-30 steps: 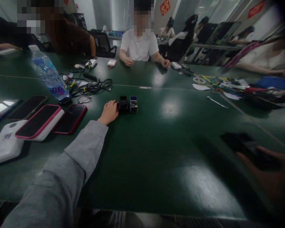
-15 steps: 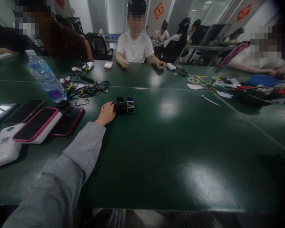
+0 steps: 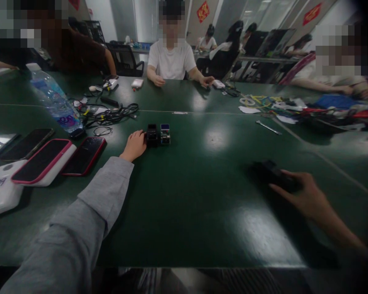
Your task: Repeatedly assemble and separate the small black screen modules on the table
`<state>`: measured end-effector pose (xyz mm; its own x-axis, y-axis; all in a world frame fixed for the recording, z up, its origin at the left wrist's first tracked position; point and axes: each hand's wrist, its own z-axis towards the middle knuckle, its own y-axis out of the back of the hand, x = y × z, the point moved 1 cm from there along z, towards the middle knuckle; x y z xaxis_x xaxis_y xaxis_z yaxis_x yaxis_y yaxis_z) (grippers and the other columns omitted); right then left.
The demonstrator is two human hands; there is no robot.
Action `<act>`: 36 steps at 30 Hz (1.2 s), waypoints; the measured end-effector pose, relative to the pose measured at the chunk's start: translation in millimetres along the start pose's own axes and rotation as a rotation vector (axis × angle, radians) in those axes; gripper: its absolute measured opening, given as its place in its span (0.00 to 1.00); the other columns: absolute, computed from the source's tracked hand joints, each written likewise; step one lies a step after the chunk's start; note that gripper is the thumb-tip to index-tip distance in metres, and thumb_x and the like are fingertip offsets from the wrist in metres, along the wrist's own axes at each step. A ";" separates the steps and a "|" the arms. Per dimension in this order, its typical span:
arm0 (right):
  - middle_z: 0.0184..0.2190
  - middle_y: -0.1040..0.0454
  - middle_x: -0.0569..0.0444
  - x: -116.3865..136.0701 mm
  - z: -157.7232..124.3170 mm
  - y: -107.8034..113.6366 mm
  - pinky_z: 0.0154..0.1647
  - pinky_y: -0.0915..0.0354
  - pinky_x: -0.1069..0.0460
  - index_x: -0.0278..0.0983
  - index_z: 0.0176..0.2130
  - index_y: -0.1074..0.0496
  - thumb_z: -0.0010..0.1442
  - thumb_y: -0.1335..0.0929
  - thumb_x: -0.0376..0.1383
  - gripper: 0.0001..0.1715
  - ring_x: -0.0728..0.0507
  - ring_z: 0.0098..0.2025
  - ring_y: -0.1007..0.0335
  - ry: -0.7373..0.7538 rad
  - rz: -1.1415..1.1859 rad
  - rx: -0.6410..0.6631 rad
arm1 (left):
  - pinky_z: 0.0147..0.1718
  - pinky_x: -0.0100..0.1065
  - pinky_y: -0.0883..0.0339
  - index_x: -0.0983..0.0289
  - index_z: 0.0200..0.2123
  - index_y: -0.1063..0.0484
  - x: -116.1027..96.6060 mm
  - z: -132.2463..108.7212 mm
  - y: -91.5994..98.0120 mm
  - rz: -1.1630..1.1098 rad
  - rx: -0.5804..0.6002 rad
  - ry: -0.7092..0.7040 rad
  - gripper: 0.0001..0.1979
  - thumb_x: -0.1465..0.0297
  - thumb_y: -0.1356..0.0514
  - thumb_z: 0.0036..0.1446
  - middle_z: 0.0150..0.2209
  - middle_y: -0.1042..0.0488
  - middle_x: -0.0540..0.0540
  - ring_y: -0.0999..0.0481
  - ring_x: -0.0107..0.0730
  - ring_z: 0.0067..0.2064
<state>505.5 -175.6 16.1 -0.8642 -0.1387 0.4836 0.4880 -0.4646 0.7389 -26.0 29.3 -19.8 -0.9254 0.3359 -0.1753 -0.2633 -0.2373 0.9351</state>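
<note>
My left hand (image 3: 134, 145), in a grey sleeve, lies on the green table (image 3: 184, 196) with its fingers curled against the left side of a small black module (image 3: 151, 134). A second small module with a blue top (image 3: 164, 134) stands touching the black one on its right. My right hand (image 3: 305, 196) reaches in from the lower right, just above the table. Its fingers are closed on a dark, blurred object (image 3: 271, 173) that I cannot name.
Several phones (image 3: 82, 155) and a white power bank (image 3: 1, 190) lie at the left. A water bottle (image 3: 53, 100) and tangled black cables (image 3: 113, 114) sit behind them. A metal tool (image 3: 268, 128) and coloured clutter (image 3: 294, 106) lie far right. Other people sit around the table.
My right hand has come back into view from the lower right with the dark object, after being out of sight half a second ago. My left hand has stayed at the black module.
</note>
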 end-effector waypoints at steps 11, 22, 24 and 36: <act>0.53 0.36 0.45 225.9 62.1 -187.7 0.56 0.38 0.36 0.42 0.56 0.39 0.60 0.32 0.40 0.26 0.34 0.57 0.41 0.602 0.326 0.487 | 0.62 0.53 0.43 0.70 0.58 0.35 -0.4 1.4 -1.1 0.008 0.001 0.017 0.21 0.74 0.49 0.62 0.62 0.36 0.68 0.37 0.51 0.64; 0.59 0.39 0.47 220.6 69.8 -204.6 0.62 0.42 0.39 0.46 0.62 0.44 0.70 0.44 0.52 0.26 0.39 0.61 0.43 0.261 0.534 0.265 | 0.62 0.53 0.43 0.69 0.59 0.37 1.1 3.6 -2.0 0.015 0.054 0.031 0.23 0.74 0.48 0.60 0.63 0.37 0.67 0.39 0.52 0.64; 0.60 0.39 0.48 219.1 70.7 -206.8 0.63 0.42 0.39 0.46 0.62 0.44 0.70 0.45 0.53 0.27 0.39 0.62 0.43 0.203 0.563 0.267 | 0.62 0.53 0.43 0.68 0.59 0.37 1.1 3.4 -3.0 0.017 0.039 0.025 0.24 0.75 0.47 0.59 0.63 0.37 0.67 0.38 0.52 0.64; 0.68 0.47 0.52 222.7 70.8 -201.3 0.69 0.53 0.35 0.49 0.67 0.47 0.70 0.46 0.56 0.31 0.40 0.70 0.55 0.177 0.607 0.484 | 0.63 0.54 0.45 0.69 0.59 0.38 0.0 3.9 -2.0 0.001 0.066 0.005 0.23 0.75 0.48 0.61 0.63 0.39 0.67 0.42 0.53 0.65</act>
<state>223.4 -51.0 8.3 -0.4170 -0.4018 0.8153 0.8436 0.1628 0.5117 -24.4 33.3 -20.5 -0.9270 0.3311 -0.1761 -0.2444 -0.1772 0.9533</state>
